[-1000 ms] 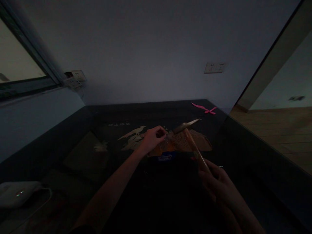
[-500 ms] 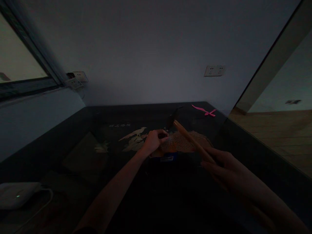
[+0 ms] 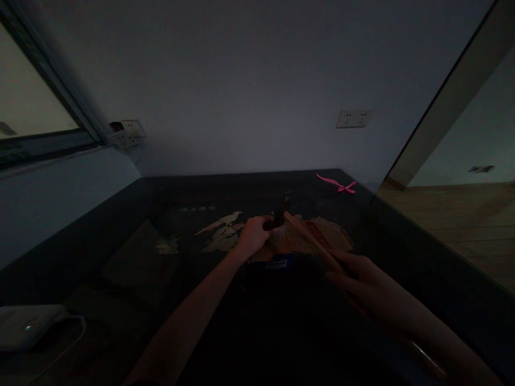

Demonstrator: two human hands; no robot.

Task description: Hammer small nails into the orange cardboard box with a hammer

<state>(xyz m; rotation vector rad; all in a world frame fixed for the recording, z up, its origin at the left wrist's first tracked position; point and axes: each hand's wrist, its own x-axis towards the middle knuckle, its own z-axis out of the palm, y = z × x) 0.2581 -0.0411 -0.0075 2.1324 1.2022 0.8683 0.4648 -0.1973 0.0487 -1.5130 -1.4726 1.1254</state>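
My right hand (image 3: 356, 279) is wrapped round the wooden handle of a hammer (image 3: 309, 236). The hammer's dark head is low, right beside the fingertips of my left hand (image 3: 255, 236). The left fingers are pinched together over a speckled brown, flat-looking object (image 3: 287, 241) with a blue label (image 3: 278, 262) on its near side. Whatever lies between those fingers is hidden by the hammer head and the dim light. A reddish patch shows on the speckled object behind the handle.
A dark glossy table (image 3: 249, 185) carries a bird picture (image 3: 225, 228). A pink ribbon (image 3: 341, 187) lies at the back right. A white device (image 3: 30, 324) with a cable sits at the front left. Wall sockets (image 3: 354, 119) are behind.
The hammer head has come down and towards me, close to my left fingers. My right hand has moved slightly left. My left hand has hardly moved.
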